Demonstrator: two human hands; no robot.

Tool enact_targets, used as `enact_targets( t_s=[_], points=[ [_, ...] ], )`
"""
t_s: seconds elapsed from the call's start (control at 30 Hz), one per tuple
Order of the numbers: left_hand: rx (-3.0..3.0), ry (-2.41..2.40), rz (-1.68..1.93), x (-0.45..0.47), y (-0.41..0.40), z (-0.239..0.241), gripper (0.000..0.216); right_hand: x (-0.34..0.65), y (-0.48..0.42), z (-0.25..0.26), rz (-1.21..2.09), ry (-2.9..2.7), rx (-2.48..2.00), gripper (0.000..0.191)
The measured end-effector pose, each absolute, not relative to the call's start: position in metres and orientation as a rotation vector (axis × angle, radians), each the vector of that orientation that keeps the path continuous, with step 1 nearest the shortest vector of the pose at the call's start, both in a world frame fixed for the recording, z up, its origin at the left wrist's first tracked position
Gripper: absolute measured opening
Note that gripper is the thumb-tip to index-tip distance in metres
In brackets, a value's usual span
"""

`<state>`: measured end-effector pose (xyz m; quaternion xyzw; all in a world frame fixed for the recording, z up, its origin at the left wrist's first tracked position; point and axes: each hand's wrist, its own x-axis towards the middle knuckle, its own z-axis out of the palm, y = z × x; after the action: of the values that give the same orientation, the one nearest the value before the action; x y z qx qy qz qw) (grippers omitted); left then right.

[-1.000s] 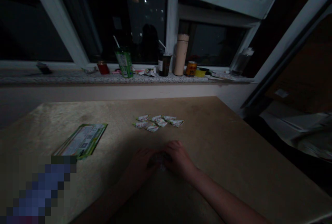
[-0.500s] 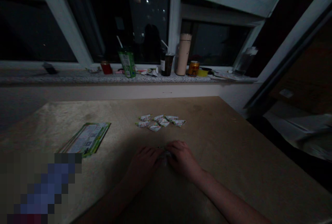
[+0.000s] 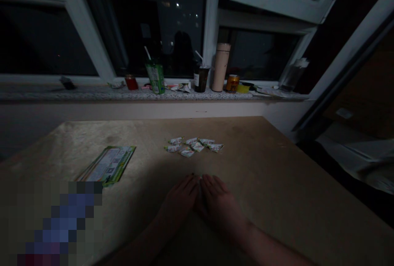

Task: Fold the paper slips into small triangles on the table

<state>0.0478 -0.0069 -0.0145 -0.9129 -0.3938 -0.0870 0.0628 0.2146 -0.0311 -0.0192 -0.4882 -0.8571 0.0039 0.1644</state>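
My left hand (image 3: 182, 195) and my right hand (image 3: 217, 196) are side by side over the table, fingers bent and pressed together. Between them is a small piece of folded paper (image 3: 200, 188), of which only a pale sliver shows; the fingers cover the rest. Beyond my fingertips lie several small folded paper pieces (image 3: 197, 146), printed white and green, in two loose rows. To the left of my hands, a fanned stack of printed leaflets (image 3: 112, 163) with green edges rests on the table.
The brown table (image 3: 261, 163) reaches to the wall below the window. On the granite sill (image 3: 172, 97) stand a green cup (image 3: 156, 78), a dark drink cup (image 3: 201, 79), a pink flask (image 3: 221, 68), a gold can (image 3: 232, 83) and a red jar (image 3: 131, 82). A blurred patch hides the lower left.
My hands have drawn closer together, the right fingers now lying flatter over the paper, which is more covered. The whole view has shifted slightly. The folded pieces and leaflets stay in place.
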Motion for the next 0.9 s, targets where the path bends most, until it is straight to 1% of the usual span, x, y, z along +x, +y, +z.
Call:
enact_targets(
  t_s=[0.1, 0.2, 0.37, 0.5, 0.63, 0.77, 0.9],
  points=[
    [-2.786, -1.173, -0.254, 0.05, -0.008, -0.018, 0.044, 0.217, -0.04, -0.019, 0.167, -2.415, -1.408, 0.061],
    [-2.788, -1.189, -0.219, 0.051, -0.008, -0.02, 0.047, 0.22, -0.043, -0.019, 0.266, -2.39, -1.409, 0.064],
    [-2.747, -1.129, -0.222, 0.053, -0.011, -0.019, 0.043, 0.22, -0.043, -0.016, 0.254, -2.402, -1.414, 0.061],
    [-2.666, -1.073, -0.196, 0.059, -0.015, -0.019, 0.036, 0.216, -0.046, -0.012, 0.072, -2.46, -1.415, 0.053],
    [-2.646, -1.085, -0.149, 0.064, -0.017, -0.023, 0.035, 0.214, -0.049, -0.016, -0.059, -2.454, -1.425, 0.048],
    [-2.677, -1.147, -0.101, 0.067, -0.017, -0.023, 0.041, 0.215, -0.047, -0.022, -0.072, -2.425, -1.401, 0.049],
    [-2.724, -1.24, -0.116, 0.064, -0.02, -0.023, 0.052, 0.218, -0.046, -0.021, 0.056, -2.425, -1.412, 0.049]
  ],
)
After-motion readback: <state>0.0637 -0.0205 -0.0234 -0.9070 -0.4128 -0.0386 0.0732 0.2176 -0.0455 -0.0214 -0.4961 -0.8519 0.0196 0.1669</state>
